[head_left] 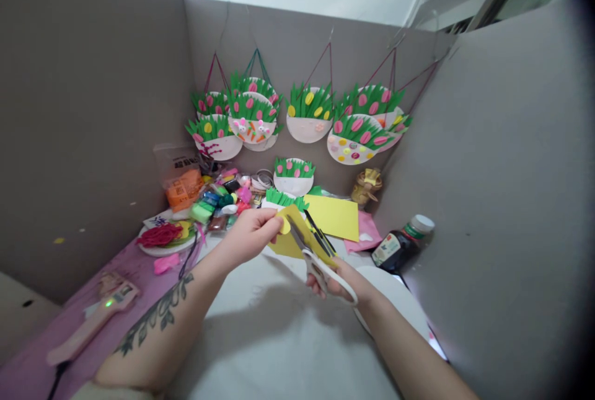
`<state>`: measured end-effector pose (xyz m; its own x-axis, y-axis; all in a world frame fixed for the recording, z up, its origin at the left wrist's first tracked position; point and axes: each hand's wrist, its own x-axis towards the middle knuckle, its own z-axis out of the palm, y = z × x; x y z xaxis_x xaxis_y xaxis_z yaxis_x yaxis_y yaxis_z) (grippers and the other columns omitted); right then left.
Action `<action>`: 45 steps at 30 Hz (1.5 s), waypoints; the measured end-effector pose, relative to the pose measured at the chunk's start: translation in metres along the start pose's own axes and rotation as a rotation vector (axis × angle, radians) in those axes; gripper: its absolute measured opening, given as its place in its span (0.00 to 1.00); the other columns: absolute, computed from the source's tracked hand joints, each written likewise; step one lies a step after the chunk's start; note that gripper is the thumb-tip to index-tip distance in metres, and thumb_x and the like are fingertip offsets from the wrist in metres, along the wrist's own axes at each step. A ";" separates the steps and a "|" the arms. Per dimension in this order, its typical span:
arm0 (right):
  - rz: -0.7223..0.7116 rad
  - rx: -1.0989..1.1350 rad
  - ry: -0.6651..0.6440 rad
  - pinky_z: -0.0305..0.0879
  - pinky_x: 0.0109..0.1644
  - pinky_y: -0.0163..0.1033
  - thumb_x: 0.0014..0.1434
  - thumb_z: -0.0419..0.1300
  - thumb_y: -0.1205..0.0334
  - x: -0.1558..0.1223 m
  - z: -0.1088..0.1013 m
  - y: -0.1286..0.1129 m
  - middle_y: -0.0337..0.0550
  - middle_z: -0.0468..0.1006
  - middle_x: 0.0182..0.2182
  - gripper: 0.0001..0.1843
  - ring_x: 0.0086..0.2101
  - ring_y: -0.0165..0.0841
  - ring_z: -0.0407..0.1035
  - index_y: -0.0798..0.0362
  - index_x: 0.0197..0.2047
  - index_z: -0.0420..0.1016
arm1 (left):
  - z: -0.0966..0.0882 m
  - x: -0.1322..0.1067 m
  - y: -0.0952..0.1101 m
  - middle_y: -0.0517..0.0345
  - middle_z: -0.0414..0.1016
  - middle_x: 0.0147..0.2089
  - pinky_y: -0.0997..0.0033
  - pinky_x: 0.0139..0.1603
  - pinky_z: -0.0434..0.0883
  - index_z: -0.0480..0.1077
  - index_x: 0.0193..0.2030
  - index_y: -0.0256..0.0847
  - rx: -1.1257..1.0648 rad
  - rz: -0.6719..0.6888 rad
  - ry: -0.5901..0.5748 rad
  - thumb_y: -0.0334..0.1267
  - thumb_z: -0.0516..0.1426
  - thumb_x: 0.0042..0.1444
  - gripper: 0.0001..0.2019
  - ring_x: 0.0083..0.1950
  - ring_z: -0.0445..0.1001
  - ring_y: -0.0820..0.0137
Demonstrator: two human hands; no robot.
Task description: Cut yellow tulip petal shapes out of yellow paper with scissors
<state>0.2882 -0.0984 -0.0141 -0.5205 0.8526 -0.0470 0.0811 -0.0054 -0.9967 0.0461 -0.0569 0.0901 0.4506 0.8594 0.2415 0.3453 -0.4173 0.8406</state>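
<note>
My left hand [251, 231] pinches a piece of yellow paper [292, 216] between thumb and fingers; a small rounded yellow bit shows at the fingertips. My right hand [344, 281] is closed around the white handles of a pair of scissors [320, 271]. The scissor blades point up and left, against the yellow paper by my left fingertips. Whether the blades are parted is hard to tell. Just beyond them lie some slim black tools [320, 234] and a larger yellow sheet [337, 217]. Green paper grass on a white plate piece [283, 200] lies behind my hands.
Several paper-plate baskets [309, 127] hang on the grey back wall. Packets of coloured clay [209, 204] crowd the back left, near a plate with red yarn [160, 234]. A pink glue gun [95, 324] lies at left; a dark bottle [402, 242] stands right.
</note>
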 end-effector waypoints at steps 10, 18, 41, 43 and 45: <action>0.070 0.560 -0.274 0.60 0.35 0.31 0.40 0.60 0.27 -0.004 0.023 0.002 0.49 0.72 0.45 0.39 0.40 0.32 0.69 0.51 0.44 0.72 | 0.006 0.005 -0.010 0.63 0.63 0.22 0.75 0.26 0.54 0.63 0.23 0.37 0.215 0.105 0.130 0.43 0.48 0.60 0.17 0.25 0.61 0.75; 0.002 0.135 -0.075 0.57 0.29 0.33 0.42 0.56 0.26 0.001 0.022 0.001 0.47 0.73 0.33 0.41 0.30 0.31 0.67 0.57 0.41 0.72 | 0.006 0.006 -0.010 0.64 0.61 0.22 0.76 0.25 0.54 0.62 0.23 0.37 0.131 0.094 0.147 0.44 0.50 0.59 0.17 0.25 0.60 0.76; -0.148 -0.348 0.008 0.64 0.44 0.44 0.49 0.61 0.46 0.004 0.004 -0.006 0.51 0.67 0.50 0.33 0.46 0.41 0.65 0.51 0.55 0.63 | 0.012 0.008 -0.012 0.63 0.62 0.23 0.76 0.26 0.56 0.61 0.23 0.38 -0.010 0.034 0.177 0.42 0.48 0.58 0.15 0.27 0.61 0.74; -0.112 -0.377 0.014 0.63 0.46 0.45 0.48 0.62 0.53 0.003 0.007 -0.009 0.51 0.66 0.52 0.32 0.47 0.42 0.64 0.51 0.56 0.62 | 0.015 0.007 -0.011 0.63 0.60 0.22 0.76 0.25 0.55 0.60 0.23 0.38 -0.038 0.029 0.167 0.42 0.48 0.57 0.15 0.26 0.60 0.75; -0.043 -0.365 0.069 0.64 0.45 0.45 0.48 0.62 0.58 0.002 0.010 -0.011 0.51 0.68 0.50 0.29 0.46 0.42 0.64 0.52 0.54 0.63 | 0.018 0.007 -0.011 0.65 0.56 0.21 0.76 0.24 0.53 0.57 0.21 0.39 0.001 0.051 0.149 0.42 0.49 0.57 0.15 0.25 0.56 0.76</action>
<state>0.2775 -0.1015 -0.0040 -0.4725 0.8813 0.0111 0.3649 0.2071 -0.9077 0.0605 -0.0520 0.0735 0.3406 0.8714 0.3531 0.3261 -0.4617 0.8249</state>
